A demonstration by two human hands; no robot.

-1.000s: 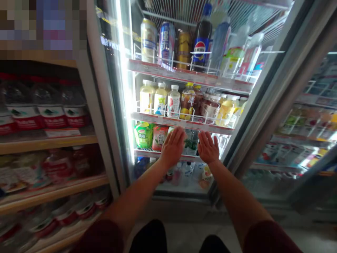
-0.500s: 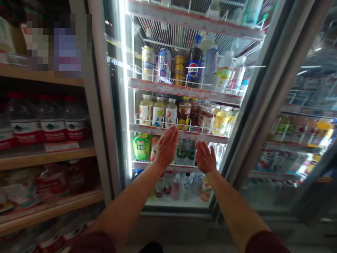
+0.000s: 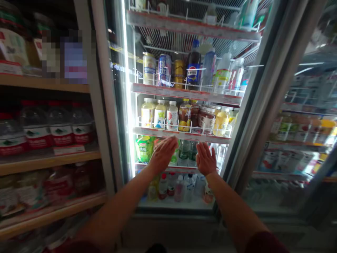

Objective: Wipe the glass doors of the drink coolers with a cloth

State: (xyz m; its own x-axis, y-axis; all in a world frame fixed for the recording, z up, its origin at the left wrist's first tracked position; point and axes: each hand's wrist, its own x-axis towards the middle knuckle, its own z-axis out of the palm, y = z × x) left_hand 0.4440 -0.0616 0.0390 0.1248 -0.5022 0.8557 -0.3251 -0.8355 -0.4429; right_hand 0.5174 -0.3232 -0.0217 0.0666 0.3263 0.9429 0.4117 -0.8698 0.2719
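Note:
Both my arms reach into an open drinks fridge (image 3: 189,94). My left hand (image 3: 162,153) is flat with fingers stretched out, held in front of the third shelf beside a green drink bottle (image 3: 143,148). My right hand (image 3: 205,160) is also flat and open, in front of clear green-labelled water bottles (image 3: 187,151). Neither hand holds anything. Above them, a wire shelf (image 3: 181,134) carries pale juice bottles (image 3: 160,114) and amber jars. Higher up stand cans and a dark cola bottle (image 3: 193,66).
The fridge's glass door (image 3: 300,116) stands swung open on the right, with more drinks seen through it. Wooden shelves (image 3: 50,160) on the left hold large red-labelled water bottles (image 3: 60,128). Small bottles line the fridge's bottom shelf (image 3: 179,186).
The view has tilted upward, showing more of the upper shelves. Both hands stay open in front of the third shelf, the left one sinking slightly lower.

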